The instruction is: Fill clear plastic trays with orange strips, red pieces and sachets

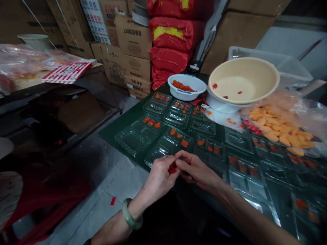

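My left hand (159, 178) and my right hand (195, 170) meet at the near edge of a dark green table (112, 131). Both pinch a small red piece (173, 168) between their fingertips. A jade bangle (130, 217) sits on my left wrist. Right beyond my hands lie several clear plastic compartment trays (168, 144); many hold small orange-red pieces. A white bowl (187, 87) with orange-red pieces stands at the far end of the trays.
A beige basin (244, 80) rests on a white bowl at the back right. A plastic bag of pale orange pieces (281, 129) lies at the right. Cardboard boxes (134, 44) and red sacks (171, 37) stack behind. Grey floor shows at the left.
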The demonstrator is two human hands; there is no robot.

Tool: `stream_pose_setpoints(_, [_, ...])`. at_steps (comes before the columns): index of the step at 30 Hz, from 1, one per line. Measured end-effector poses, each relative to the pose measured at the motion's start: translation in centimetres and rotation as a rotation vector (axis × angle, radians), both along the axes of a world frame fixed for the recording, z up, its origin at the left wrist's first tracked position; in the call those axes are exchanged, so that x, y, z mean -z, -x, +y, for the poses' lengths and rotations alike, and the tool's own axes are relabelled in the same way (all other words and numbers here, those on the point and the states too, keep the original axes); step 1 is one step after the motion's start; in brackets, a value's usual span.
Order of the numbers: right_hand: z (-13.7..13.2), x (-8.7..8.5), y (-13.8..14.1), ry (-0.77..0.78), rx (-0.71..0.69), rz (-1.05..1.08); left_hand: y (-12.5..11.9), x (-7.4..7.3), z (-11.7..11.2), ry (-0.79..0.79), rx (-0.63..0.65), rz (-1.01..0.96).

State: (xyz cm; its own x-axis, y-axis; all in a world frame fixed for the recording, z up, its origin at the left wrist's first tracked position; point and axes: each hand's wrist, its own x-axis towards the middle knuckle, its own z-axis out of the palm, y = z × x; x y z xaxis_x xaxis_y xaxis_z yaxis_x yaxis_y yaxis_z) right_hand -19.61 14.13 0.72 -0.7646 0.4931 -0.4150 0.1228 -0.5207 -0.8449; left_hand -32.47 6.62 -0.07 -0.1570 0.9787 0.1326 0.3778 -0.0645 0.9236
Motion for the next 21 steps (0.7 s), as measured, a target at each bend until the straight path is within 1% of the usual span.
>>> stream_pose_setpoints(1, [-0.2, 0.2, -0.1, -0.032, 0.016, -0.021, 0.1, 0.1, 0.1, -0.007, 0.027, 0.065])
stream_pose_setpoints(3, [-0.2, 0.4, -0.3, -0.047, 0.035, -0.058, 0.4, 0.1, 0.4, 0.004, 0.076, 0.107])
stream_pose_setpoints(4, [0.1, 0.5, -0.3, -0.046, 0.051, -0.076, 0.6, 0.1, 0.5, 0.014, 0.088, 0.084])
stream_pose_setpoints(6, [1.1, 0.5, -0.1, -0.085, 0.116, -0.119, 0.9, 0.1, 0.7, 0.053, 0.07, -0.037])
stream_pose_setpoints(7, [1.8, 0.5, 0.2, -0.152, 0.169, -0.148, 1.1, 0.0, 0.7, 0.09, 0.039, -0.128])
stream_pose_setpoints(8, [2.7, 0.4, 0.6, -0.254, 0.228, -0.184, 1.2, 0.0, 0.7, 0.136, -0.002, -0.235])
stream_pose_setpoints(10, [4.7, 0.6, 1.6, -0.518, 0.313, -0.28, 1.5, -0.1, 0.6, 0.225, -0.092, -0.466])
stream_pose_setpoints(12, [6.6, 1.1, 2.6, -0.747, 0.331, -0.413, 1.6, -0.1, 0.5, 0.264, -0.166, -0.656])
stream_pose_setpoints(14, [8.2, 1.7, 3.1, -0.856, 0.303, -0.541, 1.7, -0.1, 0.3, 0.252, -0.212, -0.764])
stream_pose_setpoints(15, [8.8, 2.0, 3.1, -0.872, 0.296, -0.579, 1.7, -0.1, 0.2, 0.239, -0.225, -0.8])
stream_pose_setpoints(17, [9.4, 2.5, 2.8, -0.859, 0.295, -0.588, 1.8, -0.2, 0.1, 0.211, -0.227, -0.894])
stream_pose_setpoints(21, [9.6, 2.7, 2.3, -0.794, 0.366, -0.5, 1.7, -0.1, 0.1, 0.232, -0.163, -1.183])
